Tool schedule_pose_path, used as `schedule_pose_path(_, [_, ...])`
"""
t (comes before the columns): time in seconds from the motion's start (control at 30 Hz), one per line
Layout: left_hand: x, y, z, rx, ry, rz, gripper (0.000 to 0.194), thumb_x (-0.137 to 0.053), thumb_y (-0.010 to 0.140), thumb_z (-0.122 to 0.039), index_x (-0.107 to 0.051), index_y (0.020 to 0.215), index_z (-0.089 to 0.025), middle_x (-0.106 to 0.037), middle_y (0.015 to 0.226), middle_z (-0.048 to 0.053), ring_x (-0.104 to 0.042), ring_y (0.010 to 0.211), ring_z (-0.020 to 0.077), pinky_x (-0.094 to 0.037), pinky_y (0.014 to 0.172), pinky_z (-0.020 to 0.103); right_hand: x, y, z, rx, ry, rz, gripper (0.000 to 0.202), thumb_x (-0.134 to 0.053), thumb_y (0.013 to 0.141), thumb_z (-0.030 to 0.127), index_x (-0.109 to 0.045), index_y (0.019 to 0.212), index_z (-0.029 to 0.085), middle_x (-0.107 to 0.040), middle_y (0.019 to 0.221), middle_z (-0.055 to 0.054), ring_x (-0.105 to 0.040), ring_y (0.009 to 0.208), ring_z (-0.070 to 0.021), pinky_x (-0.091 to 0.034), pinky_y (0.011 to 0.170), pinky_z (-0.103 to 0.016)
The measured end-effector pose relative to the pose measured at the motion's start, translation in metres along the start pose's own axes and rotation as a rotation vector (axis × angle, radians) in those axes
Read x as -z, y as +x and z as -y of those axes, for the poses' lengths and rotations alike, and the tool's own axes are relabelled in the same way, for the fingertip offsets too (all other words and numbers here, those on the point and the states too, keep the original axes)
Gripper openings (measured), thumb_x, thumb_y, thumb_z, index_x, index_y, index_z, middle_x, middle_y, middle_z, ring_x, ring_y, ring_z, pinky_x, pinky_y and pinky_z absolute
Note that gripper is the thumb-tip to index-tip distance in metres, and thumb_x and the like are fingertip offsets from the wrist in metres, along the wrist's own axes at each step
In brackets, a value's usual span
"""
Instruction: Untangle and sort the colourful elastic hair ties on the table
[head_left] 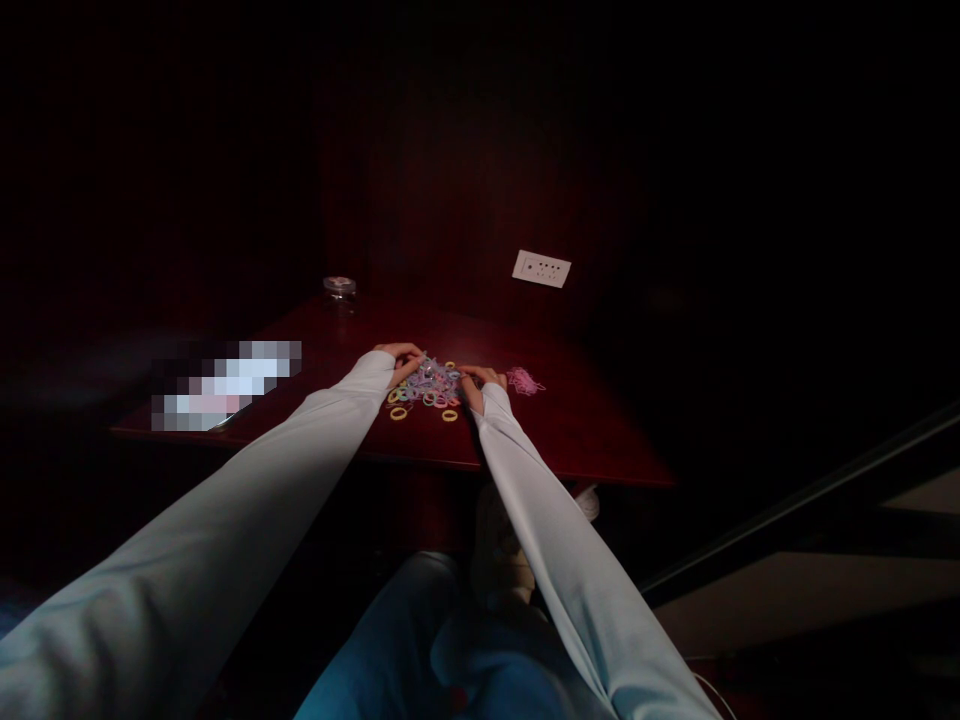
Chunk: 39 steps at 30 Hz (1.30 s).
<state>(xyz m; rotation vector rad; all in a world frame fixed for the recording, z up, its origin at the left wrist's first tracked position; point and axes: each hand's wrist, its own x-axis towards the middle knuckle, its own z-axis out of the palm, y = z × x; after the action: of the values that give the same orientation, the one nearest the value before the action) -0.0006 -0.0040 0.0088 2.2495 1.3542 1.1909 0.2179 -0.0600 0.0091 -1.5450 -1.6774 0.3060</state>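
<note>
A loose pile of small hair ties (433,384), mostly lilac with green, pink and yellow among them, lies on the dark red table (562,435). At its left edge is my left hand (400,360), with fingers and thumb apart and the fingertips touching the pile. My right hand (481,379) rests at the pile's right side, its fingers spread toward the middle; nothing shows held in it. Two yellow hair ties, one on the left (398,413) and one on the right (450,415), lie nearer the front edge. Some fingertips are hard to make out among the bands.
Right of my right hand sits a heap of thin pink strands or bands (526,381). A clear lidded jar (340,296) stands at the back left. A bright, pixelated flat object (232,385) lies at the left. A white socket panel (541,268) is on the back wall.
</note>
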Motion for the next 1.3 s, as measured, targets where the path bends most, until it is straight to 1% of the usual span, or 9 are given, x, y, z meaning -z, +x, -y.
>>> schedule_pose_path(0.17, [-0.002, 0.001, 0.002, -0.042, -0.01, -0.032, 0.033, -0.057, 0.079, -0.046, -0.076, 0.085, -0.019, -0.067, 0.068, 0.001, -0.047, 0.058, 0.013, -0.037, 0.056, 0.024, -0.001, 0.001, 0.0, -0.012, 0.003, -0.003, 0.027, -0.057, 0.091, 0.028, -0.078, 0.107, 0.028, -0.071, 0.11, -0.002, -0.055, 0.109, -0.021, -0.038, 0.101, -0.032])
schedule_pose_path(0.27, [-0.001, 0.001, 0.004, -0.074, -0.019, -0.017, 0.033, -0.057, 0.08, -0.046, -0.075, 0.087, -0.019, -0.068, 0.072, 0.002, -0.047, 0.059, 0.0127, -0.038, 0.057, 0.023, -0.001, 0.001, -0.001, -0.009, 0.003, 0.0, 0.027, -0.057, 0.091, 0.028, -0.078, 0.107, 0.027, -0.071, 0.109, -0.003, -0.055, 0.108, -0.0211, -0.038, 0.101, -0.033])
schedule_pose_path(0.53, [0.001, -0.002, 0.0, -0.077, -0.031, -0.011, 0.036, -0.057, 0.084, -0.051, -0.074, 0.086, -0.019, -0.064, 0.07, 0.001, -0.046, 0.058, 0.0119, -0.037, 0.055, 0.022, -0.002, 0.001, -0.002, -0.032, 0.018, -0.014, 0.027, -0.057, 0.09, 0.027, -0.076, 0.109, 0.027, -0.07, 0.109, -0.003, -0.054, 0.11, -0.0219, -0.038, 0.101, -0.032])
schedule_pose_path(0.8, [0.0, 0.002, 0.003, -0.097, -0.007, -0.017, 0.035, -0.056, 0.084, -0.049, -0.073, 0.085, -0.019, -0.065, 0.07, 0.001, -0.046, 0.057, 0.0118, -0.037, 0.054, 0.023, -0.001, 0.001, -0.002, -0.028, 0.015, -0.009, 0.026, -0.055, 0.091, 0.027, -0.077, 0.106, 0.027, -0.07, 0.107, -0.003, -0.054, 0.108, -0.021, -0.038, 0.102, -0.032])
schedule_pose_path(1.03, [0.003, -0.005, -0.008, -0.046, -0.008, -0.028, 0.033, -0.055, 0.086, -0.045, -0.073, 0.089, -0.018, -0.066, 0.071, 0.0, -0.047, 0.058, 0.012, -0.037, 0.056, 0.024, -0.001, 0.001, -0.002, -0.031, 0.031, -0.014, 0.026, -0.055, 0.091, 0.027, -0.077, 0.106, 0.026, -0.07, 0.107, -0.003, -0.054, 0.108, -0.0218, -0.039, 0.1, -0.032])
schedule_pose_path(1.13, [0.003, -0.006, -0.009, -0.077, -0.006, -0.052, 0.03, -0.053, 0.087, -0.042, -0.072, 0.086, -0.019, -0.065, 0.072, 0.0, -0.049, 0.06, 0.0123, -0.038, 0.058, 0.024, -0.003, 0.003, -0.004, -0.011, 0.049, -0.019, 0.024, -0.056, 0.09, 0.026, -0.077, 0.103, 0.026, -0.07, 0.105, -0.003, -0.055, 0.106, -0.0214, -0.039, 0.101, -0.034])
schedule_pose_path(1.3, [0.004, -0.001, 0.0, -0.144, 0.022, -0.072, 0.025, -0.054, 0.085, -0.038, -0.07, 0.087, -0.019, -0.062, 0.077, 0.001, -0.052, 0.065, 0.0137, -0.041, 0.061, 0.025, -0.005, 0.004, -0.008, -0.003, 0.085, -0.039, 0.021, -0.059, 0.089, 0.028, -0.077, 0.099, 0.026, -0.07, 0.103, -0.003, -0.054, 0.105, -0.0222, -0.039, 0.101, -0.035])
